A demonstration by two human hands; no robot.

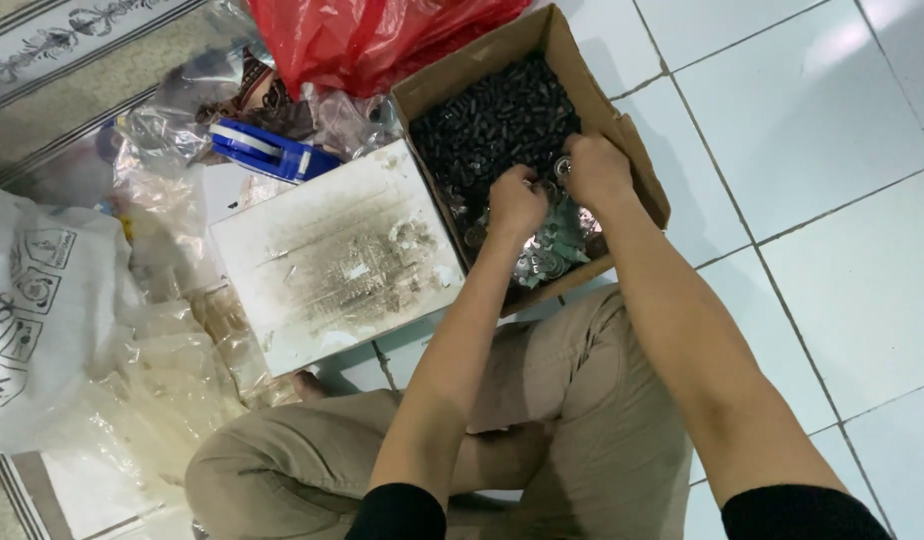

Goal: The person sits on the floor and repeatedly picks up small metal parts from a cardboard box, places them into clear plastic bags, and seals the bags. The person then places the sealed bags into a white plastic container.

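An open cardboard box [634,155] sits on the white tiled floor, filled with small black screws [497,125] at the far end and shiny metal washers [547,255] at the near end. Both my hands reach into it. My left hand [517,200] is curled over the washers and screws near the box's left wall. My right hand [594,170] is closed beside it, with a small metal ring showing at its fingertips. What either palm holds is hidden.
A stained white flat box [332,255] lies left of the cardboard box. A blue tape dispenser [267,148] and clear plastic bags [172,330] lie further left, a red plastic bag [372,40] behind. My folded legs in tan trousers [542,430] are below.
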